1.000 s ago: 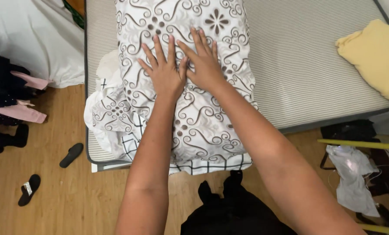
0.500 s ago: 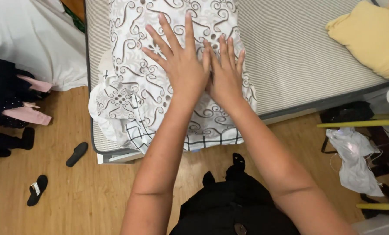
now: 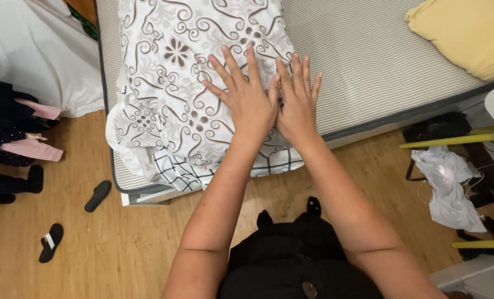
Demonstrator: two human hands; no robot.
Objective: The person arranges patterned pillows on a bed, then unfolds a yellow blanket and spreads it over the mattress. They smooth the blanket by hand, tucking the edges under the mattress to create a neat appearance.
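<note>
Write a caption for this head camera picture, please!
Both hands, left and right, press flat on a patterned white sheet on a striped mattress.

Two flat hands on a patterned quilt
Left hand [image 3: 246,99] and right hand [image 3: 297,102] press side by side, fingers spread, on the folded white brown-swirled quilt [image 3: 191,72] atop the grey striped mattress [image 3: 368,61].

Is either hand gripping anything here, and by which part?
Nothing is gripped. The left hand and right hand lie flat, fingers spread, on the patterned fabric.

Single head-worn view, steeply downward and near, over the mattress [image 3: 368,61] edge and wooden floor [image 3: 64,277].
</note>
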